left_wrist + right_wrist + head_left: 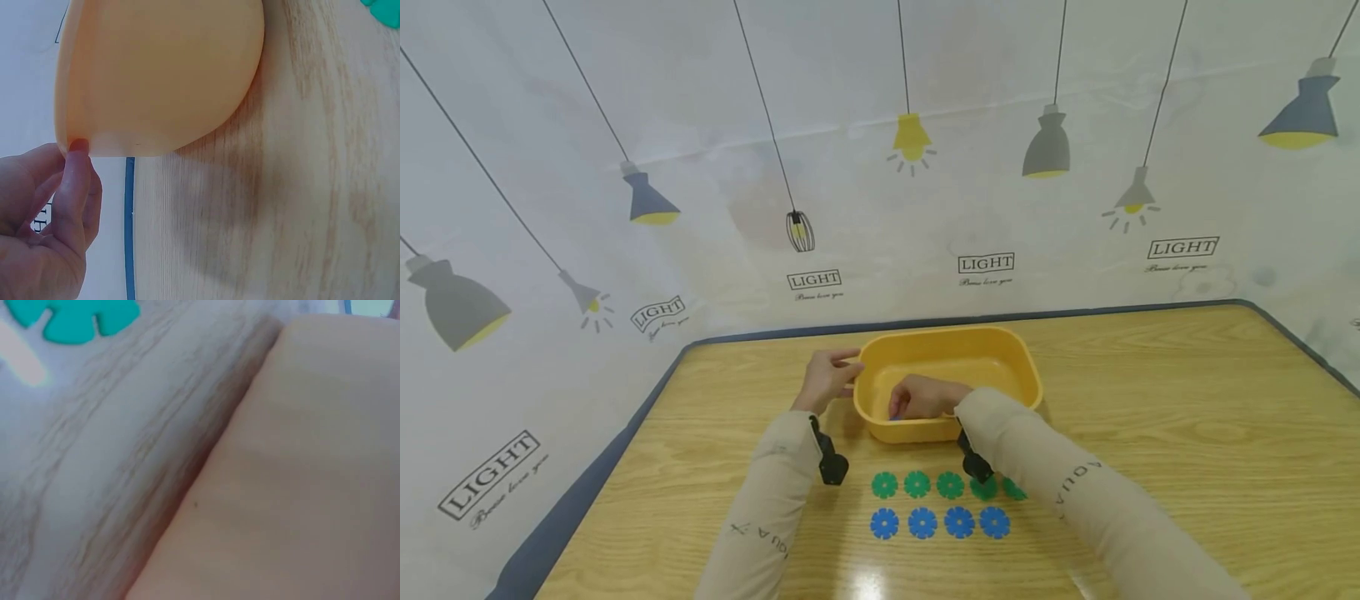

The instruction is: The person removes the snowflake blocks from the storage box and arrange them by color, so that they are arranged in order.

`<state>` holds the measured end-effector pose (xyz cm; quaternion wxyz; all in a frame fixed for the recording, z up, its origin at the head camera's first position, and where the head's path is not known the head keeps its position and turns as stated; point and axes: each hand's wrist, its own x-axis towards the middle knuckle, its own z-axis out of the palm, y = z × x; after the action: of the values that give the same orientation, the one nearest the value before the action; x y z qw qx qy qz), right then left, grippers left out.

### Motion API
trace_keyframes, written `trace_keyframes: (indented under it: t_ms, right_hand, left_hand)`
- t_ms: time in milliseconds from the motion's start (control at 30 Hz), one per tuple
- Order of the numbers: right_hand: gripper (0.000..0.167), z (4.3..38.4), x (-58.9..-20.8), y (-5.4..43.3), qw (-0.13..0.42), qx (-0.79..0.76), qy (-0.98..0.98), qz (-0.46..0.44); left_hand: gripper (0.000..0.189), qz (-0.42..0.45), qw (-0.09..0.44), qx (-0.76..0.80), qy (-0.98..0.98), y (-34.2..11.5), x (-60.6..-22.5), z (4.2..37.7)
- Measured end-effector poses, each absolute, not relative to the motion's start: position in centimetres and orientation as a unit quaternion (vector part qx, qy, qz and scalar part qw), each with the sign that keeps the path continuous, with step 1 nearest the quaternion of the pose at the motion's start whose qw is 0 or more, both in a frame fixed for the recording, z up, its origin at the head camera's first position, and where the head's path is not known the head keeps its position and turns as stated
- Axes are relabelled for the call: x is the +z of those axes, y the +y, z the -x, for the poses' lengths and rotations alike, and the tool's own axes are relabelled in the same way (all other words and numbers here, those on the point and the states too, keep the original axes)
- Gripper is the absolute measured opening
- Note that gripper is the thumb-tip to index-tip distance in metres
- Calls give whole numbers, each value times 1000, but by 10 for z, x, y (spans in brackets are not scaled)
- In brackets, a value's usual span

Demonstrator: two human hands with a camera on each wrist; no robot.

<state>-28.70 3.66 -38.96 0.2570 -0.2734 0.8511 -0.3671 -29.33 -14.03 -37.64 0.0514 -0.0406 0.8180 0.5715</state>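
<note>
A yellow plastic basin (1018, 367) stands on the table. My left hand (826, 379) holds its left rim, and in the left wrist view the thumb and fingers pinch the basin (169, 75) edge. My right hand (922, 397) is down inside the basin near its front wall, fingers curled. Under those fingertips shows a bit of a blue notched disc (895, 417), mostly hidden by the fingers and rim. In the right wrist view, the basin's outer wall (300, 475) fills the right side and the hand is out of sight.
In front of the basin lie a row of green notched discs (917, 484) and, nearer, a row of blue notched discs (922, 523). My right forearm partly covers the green row's right end. Behind the wooden table (1187, 417) hangs a lamp-printed cloth (865, 192).
</note>
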Motion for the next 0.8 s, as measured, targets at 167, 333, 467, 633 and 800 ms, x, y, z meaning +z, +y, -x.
trace_keyframes:
  t_ms: [167, 333, 467, 633, 800]
  right_hand:
    - [7, 287, -386, 43, 259, -398, 840, 261]
    - [8, 287, -382, 53, 247, -431, 831, 251]
    - [9, 284, -372, 66, 240, -458, 817, 254]
    - [11, 279, -360, 90, 226, -471, 816, 249]
    - [14, 272, -353, 114, 211, -486, 807, 260]
  left_hand:
    - [37, 39, 51, 572, 817, -140, -376, 293]
    - [37, 41, 52, 571, 818, -140, -376, 293]
    - [37, 42, 55, 573, 817, -140, -376, 293]
    - [37, 40, 55, 576, 815, -141, -376, 293]
    - [37, 37, 51, 576, 815, -141, -377, 294]
